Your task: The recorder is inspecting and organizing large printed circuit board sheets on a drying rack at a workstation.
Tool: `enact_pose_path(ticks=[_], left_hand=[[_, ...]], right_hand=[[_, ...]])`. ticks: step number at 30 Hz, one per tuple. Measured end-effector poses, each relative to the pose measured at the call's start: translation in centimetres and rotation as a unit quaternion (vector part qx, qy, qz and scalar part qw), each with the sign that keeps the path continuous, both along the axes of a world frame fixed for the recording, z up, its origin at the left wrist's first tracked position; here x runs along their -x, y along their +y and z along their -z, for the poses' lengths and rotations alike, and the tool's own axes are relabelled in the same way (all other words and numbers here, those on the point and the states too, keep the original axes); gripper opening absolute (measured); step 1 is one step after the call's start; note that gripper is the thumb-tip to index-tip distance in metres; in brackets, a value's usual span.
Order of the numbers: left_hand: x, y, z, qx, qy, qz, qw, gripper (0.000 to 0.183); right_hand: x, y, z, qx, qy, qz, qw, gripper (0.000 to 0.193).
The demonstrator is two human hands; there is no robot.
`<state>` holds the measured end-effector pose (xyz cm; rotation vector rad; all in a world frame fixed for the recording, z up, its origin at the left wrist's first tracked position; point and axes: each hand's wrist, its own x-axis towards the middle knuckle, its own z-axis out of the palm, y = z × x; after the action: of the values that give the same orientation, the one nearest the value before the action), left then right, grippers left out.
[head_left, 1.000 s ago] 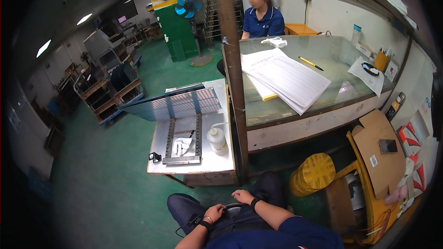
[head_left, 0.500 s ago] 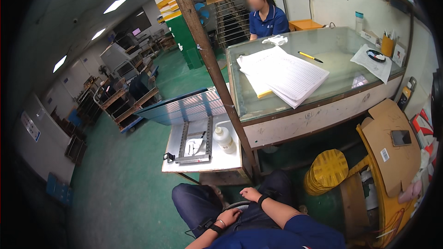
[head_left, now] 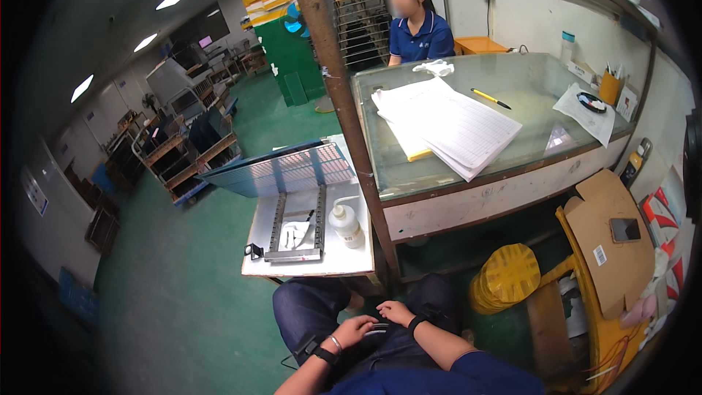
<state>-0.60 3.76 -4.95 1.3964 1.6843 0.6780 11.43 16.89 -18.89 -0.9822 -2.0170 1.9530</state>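
My left hand (head_left: 354, 331) hovers over my lap, its fingers loosely stretched toward my other hand, and nothing shows in it. Close by on the right, my right hand (head_left: 395, 312) has its fingers curled in, with no object visible in them. The fingertips of both hands come near each other; whether they touch is hard to tell. Between my thighs a pale curved rim (head_left: 376, 328) shows beneath the hands. Dark bands circle both wrists. Just ahead, a small white table (head_left: 256, 265) bears a metal frame (head_left: 294, 256), a white cloth (head_left: 295, 235) and a squeeze bottle (head_left: 346, 226).
A blue-edged perforated panel (head_left: 281, 170) leans behind the frame. On the glass-topped bench (head_left: 526, 69) lie papers (head_left: 464, 128) and a yellow pen (head_left: 491, 98). Across it sits a co-worker (head_left: 423, 36). To my right are a yellow-taped stool (head_left: 510, 274) and cardboard (head_left: 610, 249) with a phone (head_left: 625, 230).
My left hand has lifted from my lap and moved toward my right hand, which stays nearly in place. The view has shifted slightly, so the small table appears further left.
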Motion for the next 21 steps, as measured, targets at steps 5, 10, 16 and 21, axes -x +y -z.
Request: enact_pose_path(ticks=[5, 10, 16, 21], left_hand=[[3.7, 3.8, -5.1, -0.144, 0.063, -0.035, 0.987, 0.020], [8.1, 6.2, -6.3, -0.140, 0.042, -0.102, 0.984, 0.019], [10.3, 9.5, -8.4, -0.200, 0.084, -0.062, 0.974, 0.019], [12.9, 11.9, -10.6, -0.276, 0.078, -0.049, 0.957, 0.017]], right_hand=[[-1.2, 0.1, 0.0, 0.019, -0.021, 0.042, 0.999, 0.024], [-2.5, -0.1, -0.8, 0.044, -0.020, 0.073, 0.996, 0.025], [-5.1, -0.7, -0.7, 0.027, -0.044, 0.103, 0.993, 0.026], [-7.4, -0.5, -3.9, 0.024, -0.021, 0.212, 0.977, 0.026]])
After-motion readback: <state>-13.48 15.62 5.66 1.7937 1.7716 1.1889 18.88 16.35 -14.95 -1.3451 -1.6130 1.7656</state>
